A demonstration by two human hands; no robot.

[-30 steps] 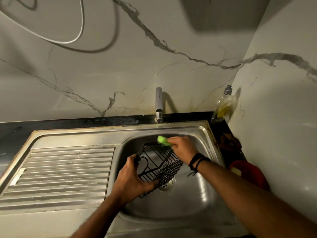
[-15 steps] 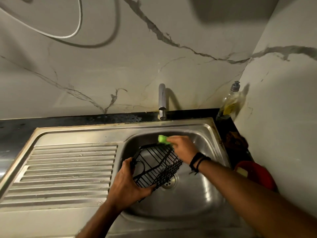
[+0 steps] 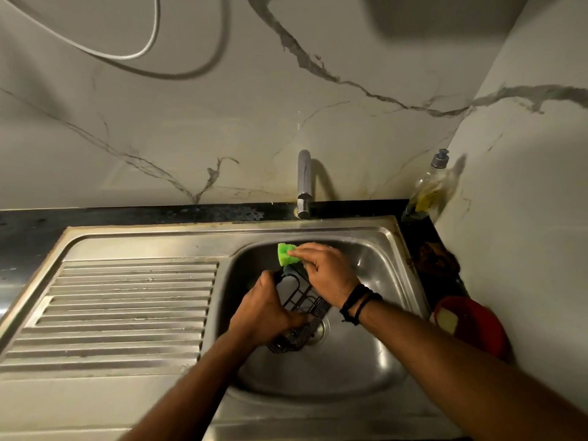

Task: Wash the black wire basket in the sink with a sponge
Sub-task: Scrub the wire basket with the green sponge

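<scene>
Over sink (image 3: 375,237): L hand (image 3: 264,313) fingers grip basket (image 3: 302,308), R hand (image 3: 327,275) pinches sponge (image 3: 285,253).

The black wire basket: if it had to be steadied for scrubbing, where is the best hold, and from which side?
Take the black wire basket by its near rim wires, coming from the left as the left hand does. It stands tilted in the sink, so that hold leaves the far top edge free for the green sponge in the right hand.
</scene>
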